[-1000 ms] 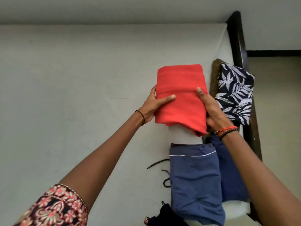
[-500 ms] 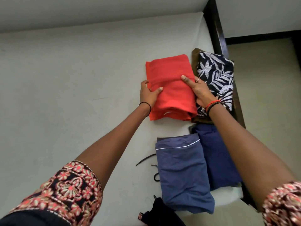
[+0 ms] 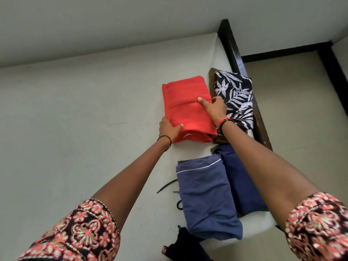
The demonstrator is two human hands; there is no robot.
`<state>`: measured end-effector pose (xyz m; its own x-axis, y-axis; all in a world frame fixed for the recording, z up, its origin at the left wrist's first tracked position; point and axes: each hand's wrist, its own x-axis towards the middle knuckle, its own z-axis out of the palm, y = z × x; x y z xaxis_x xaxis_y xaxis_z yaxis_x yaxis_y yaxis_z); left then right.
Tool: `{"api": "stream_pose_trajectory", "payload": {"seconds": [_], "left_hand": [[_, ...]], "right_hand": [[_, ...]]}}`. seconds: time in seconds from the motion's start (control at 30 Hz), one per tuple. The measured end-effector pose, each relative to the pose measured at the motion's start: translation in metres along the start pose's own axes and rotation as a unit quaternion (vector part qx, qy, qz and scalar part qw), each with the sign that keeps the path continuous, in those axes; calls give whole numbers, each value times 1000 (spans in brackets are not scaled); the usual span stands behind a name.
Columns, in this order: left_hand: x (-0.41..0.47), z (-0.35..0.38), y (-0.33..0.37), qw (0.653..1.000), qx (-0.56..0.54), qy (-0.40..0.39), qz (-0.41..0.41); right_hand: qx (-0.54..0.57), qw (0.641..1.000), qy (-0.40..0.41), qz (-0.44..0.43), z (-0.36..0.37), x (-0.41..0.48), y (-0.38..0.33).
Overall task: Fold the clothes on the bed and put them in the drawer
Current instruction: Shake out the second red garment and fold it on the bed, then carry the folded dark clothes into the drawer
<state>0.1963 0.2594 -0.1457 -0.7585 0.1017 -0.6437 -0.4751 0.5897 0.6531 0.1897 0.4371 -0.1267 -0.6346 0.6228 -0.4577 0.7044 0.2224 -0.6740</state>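
A folded red garment (image 3: 186, 102) lies flat on the pale bed (image 3: 75, 129). My left hand (image 3: 168, 129) holds its near left corner, thumb on top and fingers under the edge. My right hand (image 3: 213, 109) rests on its right side with the thumb laid across the cloth. To its right lies a folded dark leaf-print garment (image 3: 235, 95) on top of a brown one (image 3: 212, 80). Nearer to me are a folded grey-blue garment (image 3: 205, 194) and a navy one (image 3: 239, 178). No drawer is in view.
A dark wooden bed frame (image 3: 230, 48) runs along the bed's right edge, with pale floor (image 3: 301, 119) beyond it. A black drawstring (image 3: 166, 186) lies left of the grey-blue garment. A black item (image 3: 184, 245) sits at the bottom edge.
The red garment went from being held up in the air to lying flat on the bed beside the leaf-print garment. Both hands came down with it and stay on it.
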Motion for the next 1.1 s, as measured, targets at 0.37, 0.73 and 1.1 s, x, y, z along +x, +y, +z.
{"api": "stream_pose_trajectory", "payload": {"seconds": [0.37, 0.73, 1.1], "left_hand": [[-91, -6, -26, 999, -15, -32, -39], [-178, -5, -39, 994, -50, -82, -46], [-247, 54, -14, 993, -49, -108, -22]], "right_hand": [[-24, 999, 28, 18, -36, -71, 33], [38, 994, 37, 98, -84, -178, 81], [58, 976, 103, 182, -153, -229, 130]]}}
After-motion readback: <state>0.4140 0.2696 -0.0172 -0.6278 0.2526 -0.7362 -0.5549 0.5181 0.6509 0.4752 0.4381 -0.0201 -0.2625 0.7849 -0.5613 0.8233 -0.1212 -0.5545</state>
